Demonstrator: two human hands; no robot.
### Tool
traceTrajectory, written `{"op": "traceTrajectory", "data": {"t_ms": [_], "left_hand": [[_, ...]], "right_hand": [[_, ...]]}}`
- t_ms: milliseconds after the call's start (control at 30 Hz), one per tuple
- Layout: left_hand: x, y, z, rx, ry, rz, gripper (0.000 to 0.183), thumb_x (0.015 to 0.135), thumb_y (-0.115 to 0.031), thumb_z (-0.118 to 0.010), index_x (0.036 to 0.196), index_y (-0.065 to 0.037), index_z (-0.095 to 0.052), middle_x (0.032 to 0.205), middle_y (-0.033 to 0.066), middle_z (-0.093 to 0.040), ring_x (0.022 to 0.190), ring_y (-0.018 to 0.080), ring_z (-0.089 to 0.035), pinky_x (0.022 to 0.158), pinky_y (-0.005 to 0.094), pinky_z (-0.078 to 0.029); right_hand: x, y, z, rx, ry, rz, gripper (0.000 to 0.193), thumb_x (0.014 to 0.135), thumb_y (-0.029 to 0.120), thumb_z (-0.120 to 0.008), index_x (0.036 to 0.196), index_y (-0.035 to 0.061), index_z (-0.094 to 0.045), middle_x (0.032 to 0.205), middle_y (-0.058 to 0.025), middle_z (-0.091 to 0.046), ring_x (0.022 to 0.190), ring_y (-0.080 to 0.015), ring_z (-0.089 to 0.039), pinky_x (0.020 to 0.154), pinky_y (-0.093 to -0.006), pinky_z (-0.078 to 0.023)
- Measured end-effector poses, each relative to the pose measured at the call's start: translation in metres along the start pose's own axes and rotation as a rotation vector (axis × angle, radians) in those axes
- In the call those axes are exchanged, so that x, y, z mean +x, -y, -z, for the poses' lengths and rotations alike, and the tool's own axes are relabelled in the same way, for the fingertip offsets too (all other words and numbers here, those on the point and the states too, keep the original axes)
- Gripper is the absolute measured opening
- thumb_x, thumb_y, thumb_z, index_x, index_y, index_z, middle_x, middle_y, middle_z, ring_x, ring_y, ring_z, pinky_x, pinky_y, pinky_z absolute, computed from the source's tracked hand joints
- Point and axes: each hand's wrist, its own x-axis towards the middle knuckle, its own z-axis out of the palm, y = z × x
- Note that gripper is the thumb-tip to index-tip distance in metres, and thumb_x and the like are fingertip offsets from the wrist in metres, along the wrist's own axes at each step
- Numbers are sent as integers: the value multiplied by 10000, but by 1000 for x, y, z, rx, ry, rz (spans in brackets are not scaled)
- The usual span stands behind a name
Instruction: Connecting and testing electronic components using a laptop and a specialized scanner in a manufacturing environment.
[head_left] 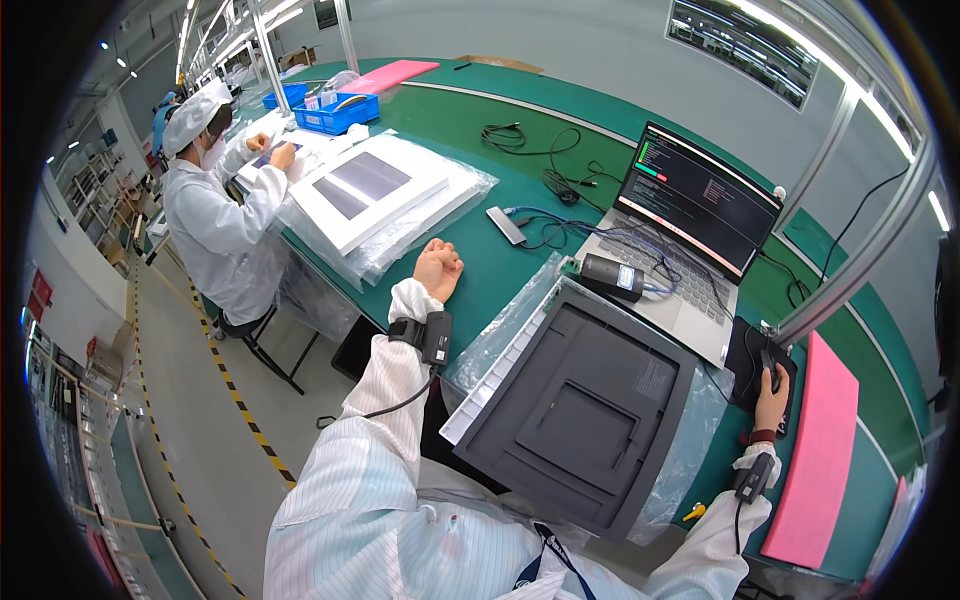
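My left hand (pixel 438 268) rests on the green tabletop in a loose fist, with nothing visible in it. My right hand (pixel 770 402) is closed over a black computer mouse (pixel 768 368) on a dark pad at the right. Between my arms lies a large dark grey plastic panel (pixel 600 400) with a raised square in its middle, on clear plastic film. Just beyond it an open silver laptop (pixel 690 215) shows a dark screen of coloured text. A black box-shaped device (pixel 612 277) with cables sits on the laptop's near left corner.
A grey hub (pixel 506 226) and loose black cables (pixel 565 185) lie left of the laptop. White foam sheets (pixel 380 190) with dark panels stand further left, near a seated co-worker (pixel 220 210). A pink foam slab (pixel 815 450) borders my right arm; metal posts rise behind.
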Motion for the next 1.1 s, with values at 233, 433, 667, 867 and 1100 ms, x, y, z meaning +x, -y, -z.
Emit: {"op": "traceTrajectory", "data": {"t_ms": [233,433,667,867,1100], "left_hand": [[0,-1,4,19,14,-13,333,581,176,-431,693,-122,-332,704,4,-356,563,131,-332,548,266,-305],[2,0,7,27,45,-12,317,602,175,-442,704,-111,-350,729,8,-386,570,133,-354,556,263,-319],[1,0,2,36,46,4,326,598,182,-447,706,-115,-363,740,7,-400,574,129,-367,560,263,-324],[0,0,1,36,33,17,337,591,189,-445,702,-118,-363,737,6,-399,569,125,-361,561,258,-317],[2,0,3,37,45,15,358,572,200,-446,706,-120,-360,744,3,-403,565,118,-357,565,257,-307]], "right_hand": [[-3,9,0,-7,-1,-8,368,869,267,-583,1150,33,-540,1123,-126,-554,1039,-233,-518,910,-311,-379],[-1,6,0,-12,-15,-3,365,872,258,-586,1147,24,-538,1105,-110,-562,1015,-206,-523,900,-293,-380],[-3,11,1,8,2,-28,370,865,279,-581,1151,47,-544,1146,-129,-540,1053,-253,-513,917,-326,-376],[-4,12,2,-8,2,-36,369,864,274,-583,1154,50,-542,1150,-133,-536,1053,-253,-513,917,-326,-375],[-5,16,3,-14,6,-28,369,864,271,-586,1156,50,-541,1148,-135,-536,1055,-253,-511,915,-326,-378]]}}
